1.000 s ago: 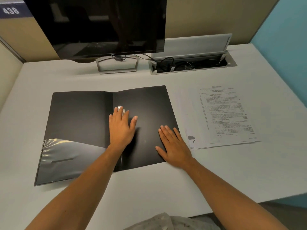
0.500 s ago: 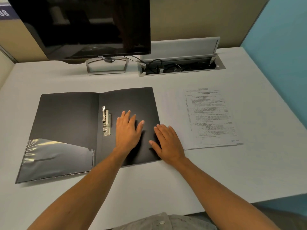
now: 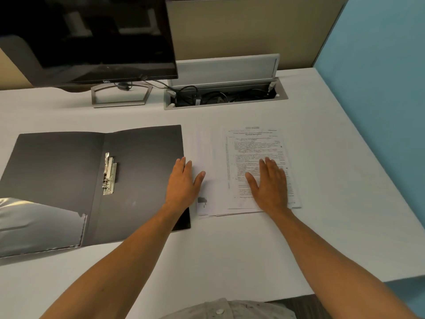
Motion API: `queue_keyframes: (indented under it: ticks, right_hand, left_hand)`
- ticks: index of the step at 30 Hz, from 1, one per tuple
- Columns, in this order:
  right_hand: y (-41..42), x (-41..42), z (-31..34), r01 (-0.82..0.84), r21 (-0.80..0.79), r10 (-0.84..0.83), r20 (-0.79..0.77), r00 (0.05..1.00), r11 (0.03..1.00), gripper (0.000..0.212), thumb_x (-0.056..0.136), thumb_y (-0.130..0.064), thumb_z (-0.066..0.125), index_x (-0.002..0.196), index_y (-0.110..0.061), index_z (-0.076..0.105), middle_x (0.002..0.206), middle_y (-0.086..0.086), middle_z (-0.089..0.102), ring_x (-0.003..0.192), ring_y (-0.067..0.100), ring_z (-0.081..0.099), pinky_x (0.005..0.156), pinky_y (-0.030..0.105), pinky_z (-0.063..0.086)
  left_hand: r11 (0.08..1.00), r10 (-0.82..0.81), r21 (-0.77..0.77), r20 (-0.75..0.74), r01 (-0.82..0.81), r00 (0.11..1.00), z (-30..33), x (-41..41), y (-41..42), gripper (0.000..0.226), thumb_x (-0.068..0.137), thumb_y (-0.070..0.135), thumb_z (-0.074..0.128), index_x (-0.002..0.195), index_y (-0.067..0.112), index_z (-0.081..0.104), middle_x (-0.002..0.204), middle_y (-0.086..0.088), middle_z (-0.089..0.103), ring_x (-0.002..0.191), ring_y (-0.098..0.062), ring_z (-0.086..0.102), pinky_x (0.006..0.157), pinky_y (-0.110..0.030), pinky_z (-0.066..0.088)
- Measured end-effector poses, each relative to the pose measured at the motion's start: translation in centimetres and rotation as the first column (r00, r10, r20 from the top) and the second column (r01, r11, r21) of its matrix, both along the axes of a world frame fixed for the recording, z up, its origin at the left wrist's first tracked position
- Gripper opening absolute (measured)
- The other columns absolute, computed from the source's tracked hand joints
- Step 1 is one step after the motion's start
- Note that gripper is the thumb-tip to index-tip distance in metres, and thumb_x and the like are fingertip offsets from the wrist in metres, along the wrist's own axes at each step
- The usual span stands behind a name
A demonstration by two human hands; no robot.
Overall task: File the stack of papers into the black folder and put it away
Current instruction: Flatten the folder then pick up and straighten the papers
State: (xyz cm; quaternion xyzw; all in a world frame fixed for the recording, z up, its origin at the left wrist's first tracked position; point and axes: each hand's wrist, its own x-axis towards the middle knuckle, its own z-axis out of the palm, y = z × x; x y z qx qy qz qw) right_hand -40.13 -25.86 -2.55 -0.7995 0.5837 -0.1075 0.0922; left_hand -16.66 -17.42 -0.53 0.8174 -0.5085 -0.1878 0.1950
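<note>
— What has changed?
— Both of your hands have left the open black plastic folder [image 3: 142,171] and slid right. Your right hand [image 3: 270,183] now lies flat, fingers spread, on the stack of printed white papers [image 3: 250,157]. Your left hand [image 3: 184,183] rests flat and empty across the folder's right edge.

— Where is the stack?
— Directly under your right hand, just right of the folder, long axis running away from you.

— How many things?
— One folder, one silver metal clip [image 3: 109,173] by its spine, one stack, sheets uncountable.
</note>
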Motion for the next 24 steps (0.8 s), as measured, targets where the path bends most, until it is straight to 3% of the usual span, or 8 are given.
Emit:
queue_keyframes:
  ticks: [10,16,24]
  right_hand:
    - [-2.9,-4.0,-1.4,0.067,0.102,-0.063,-0.044,0.997,0.992,0.079,0.092,-0.066,0.020,0.150,-0.012,0.021,0.159,0.016,0.009,0.147,0.030,0.002,0.120,0.046,0.002]
    - [-2.8,-3.5,-1.6,0.046,0.108,-0.037,-0.083,0.996,0.993,0.081,0.091,-0.067,0.017,0.151,-0.012,0.016,0.159,0.019,0.008,0.147,0.032,-0.002,0.119,0.046,-0.005]
    - [-2.7,-3.3,-1.6,0.017,0.113,-0.009,-0.073,0.997,0.993,0.081,0.092,-0.067,0.016,0.152,-0.012,0.014,0.159,0.018,0.007,0.148,0.028,-0.001,0.120,0.044,-0.004]
  left_hand:
    - [0.990,0.142,0.033,-0.153,-0.138,0.978,-0.1,-4.5,-2.3,0.076,0.097,0.044,0.049,0.153,0.007,0.015,0.163,-0.009,0.010,0.150,-0.024,0.008,0.120,-0.037,0.014]
    - [0.951,0.308,0.056,-0.292,-0.306,0.905,1.1,-6.0,-3.8,0.075,0.096,0.038,0.054,0.153,0.008,0.014,0.163,-0.007,0.011,0.150,-0.025,0.012,0.119,-0.039,0.017]
    - [0.859,0.479,0.056,-0.440,-0.509,0.759,2.2,-5.8,-5.7,0.065,0.089,0.028,0.066,0.142,0.006,0.036,0.146,-0.012,0.038,0.131,-0.032,0.044,0.106,-0.044,0.042]
